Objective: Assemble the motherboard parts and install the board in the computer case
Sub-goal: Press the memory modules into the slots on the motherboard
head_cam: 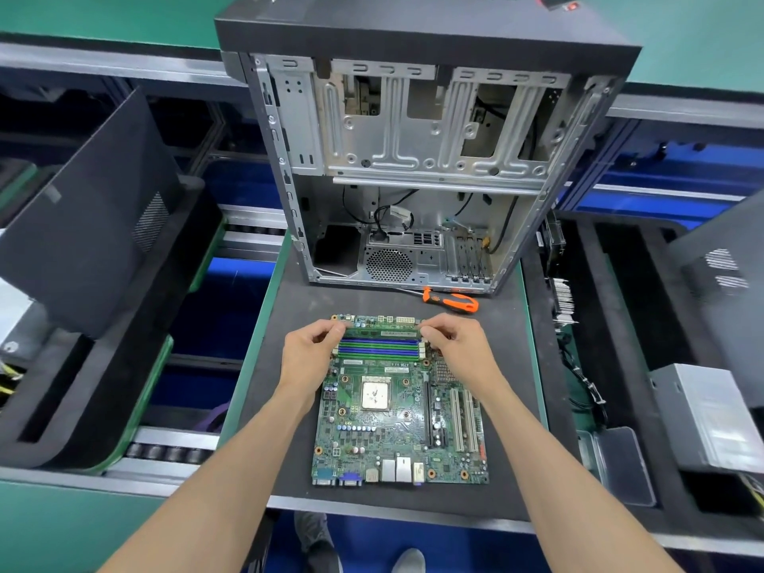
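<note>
I am looking down on a dark padded desk (289, 448) with green edging, set in an assembly line with foam trays to either side; a grey power supply box (703, 419) sits in the tray on my right, and a dark side panel (91, 225) leans in the tray on my left. The motherboard (397, 423) lies flat in the middle of the desk, connector ports towards me, memory slots at the far edge. I judge this placement deliberate: a flat, padded support lets the slots take downward pressure without flexing the board. The computer case (413, 159) stands just beyond the board, open side facing me and empty of any board, so installation is not yet done. An orange-handled screwdriver (450, 301) lies between case and board, within reach for the later fastening. A memory stick (384, 332) rests along a far slot. My left hand (314, 349) holds its left end, fingers curled and pinching at the slot latch; my right hand (454, 345) does the same at the right end. Both grips are narrow, fingertips pressed together on the stick. Holding both ends, I judge, keeps the stick level for even seating. Whether the latches have engaged I cannot tell.
</note>
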`<act>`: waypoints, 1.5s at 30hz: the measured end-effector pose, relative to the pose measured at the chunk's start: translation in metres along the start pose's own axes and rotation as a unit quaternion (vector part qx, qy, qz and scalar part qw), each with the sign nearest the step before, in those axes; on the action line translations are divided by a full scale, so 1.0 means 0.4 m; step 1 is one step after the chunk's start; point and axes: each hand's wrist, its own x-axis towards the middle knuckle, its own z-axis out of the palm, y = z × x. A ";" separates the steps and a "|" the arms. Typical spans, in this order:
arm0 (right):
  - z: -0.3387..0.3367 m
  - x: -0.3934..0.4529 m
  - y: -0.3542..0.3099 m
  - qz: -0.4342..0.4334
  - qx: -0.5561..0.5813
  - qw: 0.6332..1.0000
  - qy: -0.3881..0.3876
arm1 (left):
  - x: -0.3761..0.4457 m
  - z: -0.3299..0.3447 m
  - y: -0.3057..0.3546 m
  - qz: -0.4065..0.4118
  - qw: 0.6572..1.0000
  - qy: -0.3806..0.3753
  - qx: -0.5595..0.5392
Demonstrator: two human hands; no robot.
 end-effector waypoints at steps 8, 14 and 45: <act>0.003 0.002 0.000 0.022 -0.013 1.000 -0.002 | -0.004 -0.006 -0.003 0.004 1.000 -0.011 0.014; 0.016 -0.003 -0.015 0.039 -0.017 0.999 0.013 | -0.005 -0.005 0.000 -0.009 1.000 0.004 0.013; 0.025 0.045 -0.057 0.230 0.072 0.971 0.005 | 0.057 0.011 0.040 -0.167 0.983 0.049 0.055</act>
